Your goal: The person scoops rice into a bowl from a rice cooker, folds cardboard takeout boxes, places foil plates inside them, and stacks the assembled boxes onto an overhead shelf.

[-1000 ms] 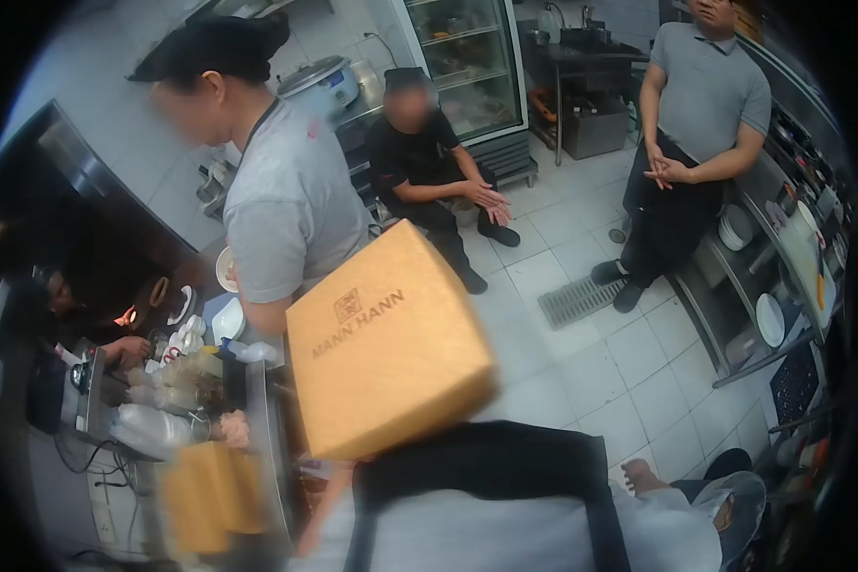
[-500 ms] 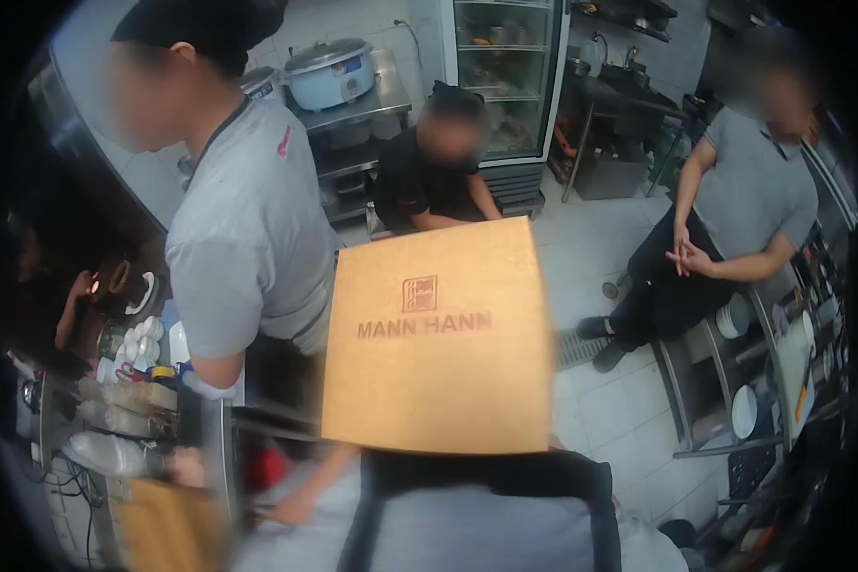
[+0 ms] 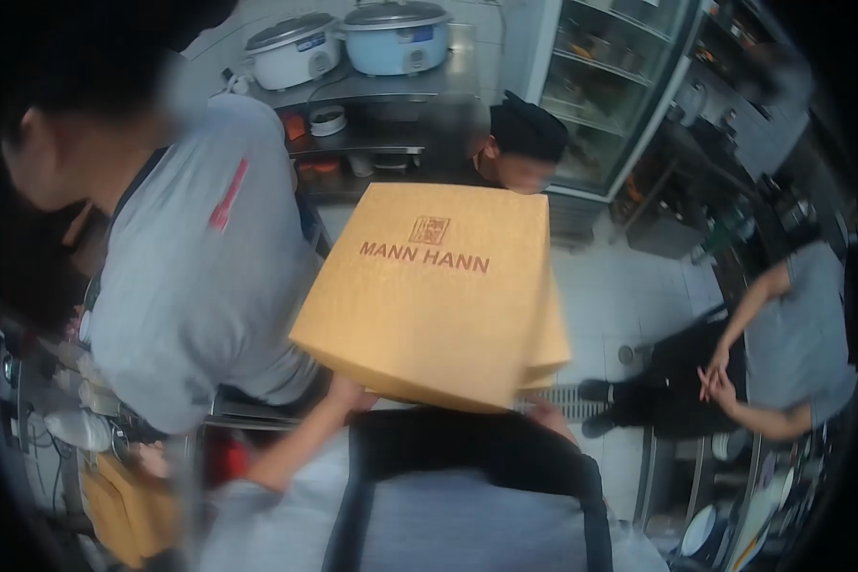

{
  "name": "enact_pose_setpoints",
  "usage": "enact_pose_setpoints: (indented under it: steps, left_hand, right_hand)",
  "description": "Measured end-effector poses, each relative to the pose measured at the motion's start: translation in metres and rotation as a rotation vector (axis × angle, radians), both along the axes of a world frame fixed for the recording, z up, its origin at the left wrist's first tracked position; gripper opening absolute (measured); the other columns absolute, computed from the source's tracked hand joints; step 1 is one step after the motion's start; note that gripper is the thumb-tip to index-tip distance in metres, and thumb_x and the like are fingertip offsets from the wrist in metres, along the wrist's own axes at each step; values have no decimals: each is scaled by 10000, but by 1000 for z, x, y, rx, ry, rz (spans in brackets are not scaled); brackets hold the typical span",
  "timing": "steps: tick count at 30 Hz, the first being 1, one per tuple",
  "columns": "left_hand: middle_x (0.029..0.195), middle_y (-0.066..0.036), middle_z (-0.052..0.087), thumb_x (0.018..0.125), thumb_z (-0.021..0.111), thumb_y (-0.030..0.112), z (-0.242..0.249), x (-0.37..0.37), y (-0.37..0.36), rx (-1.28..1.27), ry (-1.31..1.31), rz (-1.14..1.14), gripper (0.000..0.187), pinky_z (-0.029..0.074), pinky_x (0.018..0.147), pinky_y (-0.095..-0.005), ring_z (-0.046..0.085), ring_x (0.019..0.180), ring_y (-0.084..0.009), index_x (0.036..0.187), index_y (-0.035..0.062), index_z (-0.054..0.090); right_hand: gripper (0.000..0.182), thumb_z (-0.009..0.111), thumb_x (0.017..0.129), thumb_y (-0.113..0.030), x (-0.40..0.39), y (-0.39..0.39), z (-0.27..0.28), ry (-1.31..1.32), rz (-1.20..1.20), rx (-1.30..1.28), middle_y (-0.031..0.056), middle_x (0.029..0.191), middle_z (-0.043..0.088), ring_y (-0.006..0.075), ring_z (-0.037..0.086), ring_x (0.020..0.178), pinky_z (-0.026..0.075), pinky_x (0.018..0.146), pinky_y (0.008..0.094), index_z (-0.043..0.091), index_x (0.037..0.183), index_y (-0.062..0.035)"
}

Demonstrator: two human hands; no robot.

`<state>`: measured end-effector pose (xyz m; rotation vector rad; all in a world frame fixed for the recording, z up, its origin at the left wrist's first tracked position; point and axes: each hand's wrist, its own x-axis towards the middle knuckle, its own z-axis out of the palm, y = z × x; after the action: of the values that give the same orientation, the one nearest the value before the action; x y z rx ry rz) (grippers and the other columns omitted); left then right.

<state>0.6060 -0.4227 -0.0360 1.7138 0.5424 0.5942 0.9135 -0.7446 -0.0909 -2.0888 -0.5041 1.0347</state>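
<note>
A yellow cardboard box (image 3: 419, 305) marked "MANN HANN" is in front of my chest, its printed lid tilted toward me. Another yellow box (image 3: 551, 329) shows partly beneath it at the right. My left hand (image 3: 351, 393) grips the near left side from below, its fingers mostly hidden under the cardboard. At the near right corner is my right hand (image 3: 546, 418), holding the boxes from below with only part of it in sight.
A person in grey (image 3: 200, 267) stands close at left. Beyond the box is a person in a black cap (image 3: 529, 133); another person (image 3: 796, 334) stands right with hands together. Rice cookers (image 3: 396, 38), a glass-door fridge (image 3: 610, 86) and shelves surround the tiled floor (image 3: 601, 286).
The view has turned and shifted. The top box now sits tilted and lower, showing another box underneath. The person in grey appears closer, and the person in the black cap has turned their head.
</note>
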Motion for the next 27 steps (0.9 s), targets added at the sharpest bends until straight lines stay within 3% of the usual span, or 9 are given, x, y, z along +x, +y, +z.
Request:
enact_pose_setpoints:
  steps: [2,4,6,8,10,12,16,21,27]
  left_hand:
    - [1310,-96,518,919,484,453,25,34,13,-229,-87,156,548,424,985,-452,503,1194,-283,1333,96,439]
    - [1281,-78,537,917,503,372,82,80,20,-974,-641,290,472,420,979,-429,514,1166,-281,1310,113,467]
    - [1284,-101,530,948,449,354,106,109,41,-882,-645,396,462,443,960,-432,528,1154,-278,1316,74,446]
    - [1287,-111,527,941,459,361,120,130,63,-829,-651,478,472,441,961,-432,524,1160,-278,1309,65,453]
    - [1256,-126,553,931,460,432,144,152,78,-725,-584,598,535,460,951,-429,539,1158,-273,1287,33,469]
    - [1251,-129,557,944,448,392,150,162,98,-710,-640,642,501,460,951,-421,552,1143,-273,1285,24,468]
    - [1297,-133,523,968,414,401,157,181,144,-644,-729,615,501,442,974,-421,522,1184,-274,1302,29,452]
    - [1347,-144,478,975,401,412,169,198,210,-519,-761,619,536,420,1005,-434,486,1225,-282,1343,22,406]
    - [1326,-167,479,955,404,316,191,205,326,-524,-826,566,494,422,1001,-428,488,1215,-285,1323,-13,395]
  right_hand:
    - [335,675,851,-158,44,25,-37,102,81,189,13,838,616,106,593,796,482,714,262,603,1160,-52]
    - [310,667,859,-146,99,56,-54,135,132,315,23,860,626,103,598,811,484,740,260,611,1148,-47]
    - [286,645,875,-139,135,105,-42,109,153,374,33,888,633,103,603,826,485,764,265,615,1145,-49]
    - [291,614,886,-113,150,167,47,-314,141,415,44,879,632,123,602,828,488,756,280,589,1165,-36]
    - [355,626,852,-101,168,218,134,-193,60,597,101,1020,618,186,587,966,473,823,316,553,1191,-22]
    - [472,682,769,-99,161,268,239,-739,277,940,146,1185,552,259,525,1112,442,896,351,531,1208,-18]
    - [702,812,620,-191,141,336,355,-1018,863,1321,141,1289,487,341,472,1187,402,967,447,541,1265,-125]
    - [838,829,553,-175,113,440,394,-1277,1158,1117,123,1331,463,393,454,1204,364,988,516,507,1319,-281]
    - [828,799,552,-108,124,584,400,-1414,1172,1073,78,1305,503,365,495,1165,450,916,464,502,1311,-254]
